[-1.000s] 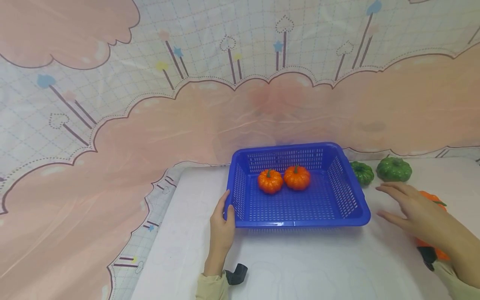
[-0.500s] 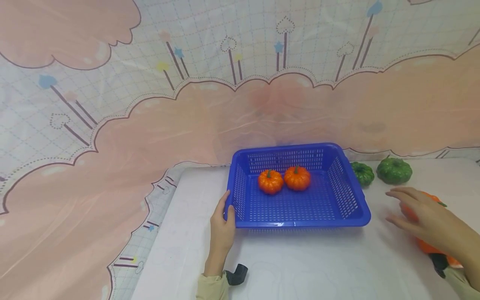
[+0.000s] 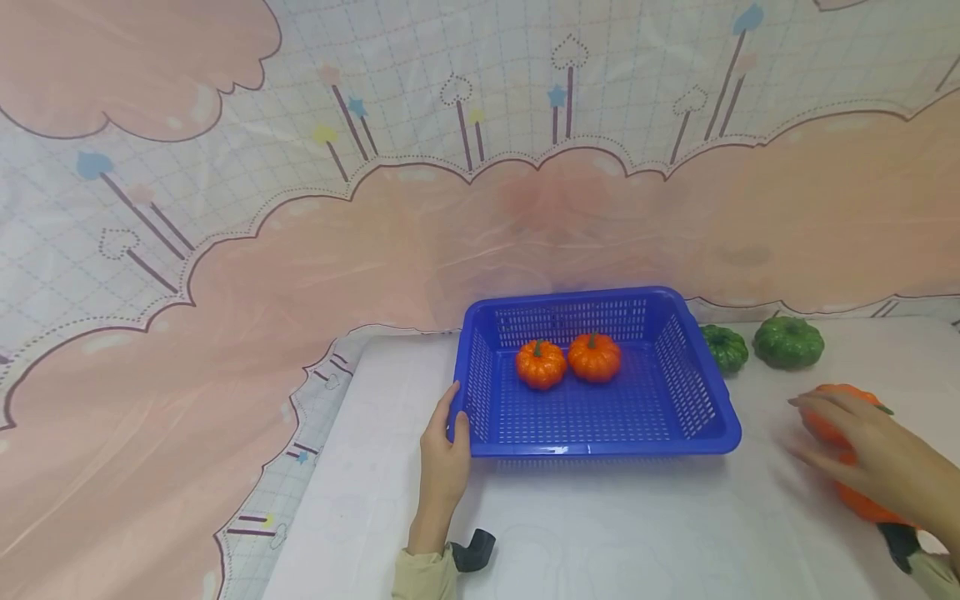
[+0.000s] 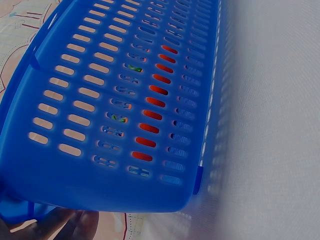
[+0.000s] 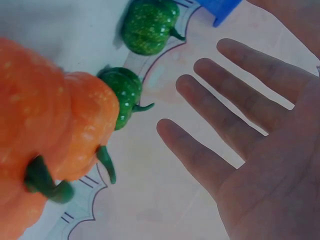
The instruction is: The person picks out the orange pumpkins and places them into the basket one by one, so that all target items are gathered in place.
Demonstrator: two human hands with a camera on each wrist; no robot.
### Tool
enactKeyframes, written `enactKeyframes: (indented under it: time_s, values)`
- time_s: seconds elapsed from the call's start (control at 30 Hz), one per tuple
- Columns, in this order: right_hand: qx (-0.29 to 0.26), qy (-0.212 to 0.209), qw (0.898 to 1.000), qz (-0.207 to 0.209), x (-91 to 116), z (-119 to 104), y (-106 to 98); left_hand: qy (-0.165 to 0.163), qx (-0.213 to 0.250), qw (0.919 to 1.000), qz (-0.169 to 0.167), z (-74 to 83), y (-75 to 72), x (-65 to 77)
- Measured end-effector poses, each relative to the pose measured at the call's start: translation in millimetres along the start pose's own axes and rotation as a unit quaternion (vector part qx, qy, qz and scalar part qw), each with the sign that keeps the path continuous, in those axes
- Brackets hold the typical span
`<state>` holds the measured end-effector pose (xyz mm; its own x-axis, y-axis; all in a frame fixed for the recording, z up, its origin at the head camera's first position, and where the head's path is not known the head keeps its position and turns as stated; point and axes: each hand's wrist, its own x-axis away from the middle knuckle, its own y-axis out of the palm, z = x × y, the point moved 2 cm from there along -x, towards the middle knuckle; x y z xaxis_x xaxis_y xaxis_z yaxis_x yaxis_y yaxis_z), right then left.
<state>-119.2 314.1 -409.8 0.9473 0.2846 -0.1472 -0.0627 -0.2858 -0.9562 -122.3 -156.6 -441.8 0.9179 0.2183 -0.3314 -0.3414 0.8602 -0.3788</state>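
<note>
My left hand (image 3: 444,454) holds the left rim of a blue plastic basket (image 3: 592,447), thumb and fingers at its near left corner. In the left wrist view, fingertips (image 4: 86,226) show under the rim of the basket. Inside the basket sit two small orange pumpkins, one on the left (image 3: 540,365) and one on the right (image 3: 594,358). My right hand (image 3: 873,450), fingers spread and holding nothing, is over two more orange pumpkins, the farther (image 3: 822,427) and the nearer (image 3: 862,502), both partly hidden by it. In the right wrist view these pumpkins (image 5: 30,115) lie beside the palm.
Right of the basket stand two green pumpkins, a smaller one (image 3: 725,348) against its side and a larger one (image 3: 788,342) farther right. All lie on a white table (image 3: 600,533). A printed cloth (image 3: 480,242) rises behind the table.
My right hand has moved to the right and slightly nearer me, uncovering more of the orange pumpkins. The left hand and the basket have stayed in place.
</note>
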Motion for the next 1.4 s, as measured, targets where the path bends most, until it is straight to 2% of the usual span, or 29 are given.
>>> enactKeyframes:
  time_s: [0.13, 0.6, 0.87, 1.4]
  values:
    - [0.012, 0.033, 0.998, -0.055, 1, 6, 1, 0.000, 0.000, 1.0000, -0.001, -0.3, 0.1, 0.0]
    - [0.026, 0.055, 0.996, -0.071, 11, 18, 7, 0.001, 0.002, 1.0000, -0.003, -2.7, 2.0, -1.5]
    - [0.029, 0.077, 0.992, -0.101, 13, 25, 10, 0.004, 0.002, 1.0000, -0.002, -2.6, 2.7, -2.0]
    - [0.020, 0.093, 0.991, -0.095, 28, 41, 23, 0.000, 0.004, 1.0000, -0.004, -3.6, 3.2, -2.7]
